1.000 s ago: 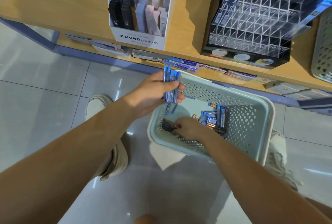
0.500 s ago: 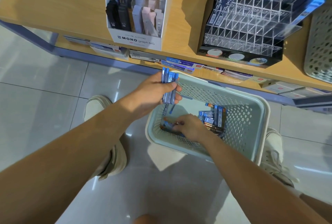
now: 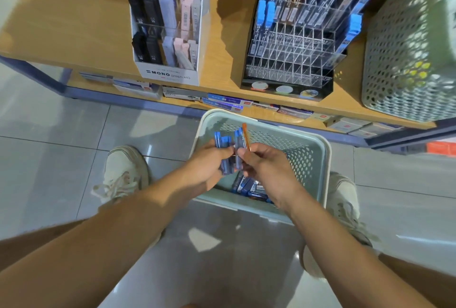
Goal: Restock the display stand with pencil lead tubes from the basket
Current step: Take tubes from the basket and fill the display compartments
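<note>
- A shop aisle: grey tiled floor (image 3: 61,159) on the near side and a wooden shelf (image 3: 74,23) across the far side, with boxed stock on a lower ledge beneath it.
- The left hand (image 3: 204,167) has its fingers curled round a bunch (image 3: 223,152) of blue tubes, which stand upright.
- The right hand (image 3: 266,167) pinches a blue tube (image 3: 238,149) and an orange tube (image 3: 245,134) between thumb and fingers, just right of the bunch. I cannot tell whether the two lots touch.
- Both hands hang over the basket (image 3: 318,159), which sits on the floor between the person's shoes, its far rim under the shelf's near edge.
- A heap (image 3: 249,188) of loose tubes, mostly blue, lies in the basket's near part. The right wrist hides part of it.
- The stand (image 3: 291,60) is on the shelf, far from the hands and a little right. Its far rows hold blue and orange tubes, while its near rows of clear cells look empty.
- A MONO box (image 3: 170,36) stands left of the stand, and a second basket (image 3: 407,48) stands to its right.
- Progress, as I judge it: this is the gathering stage and the job is perhaps part done. None of the tubes in hand is in the stand yet.
- What is left is to lift the tubes to the shelf and slot them into the empty cells, then come back for the heap.
</note>
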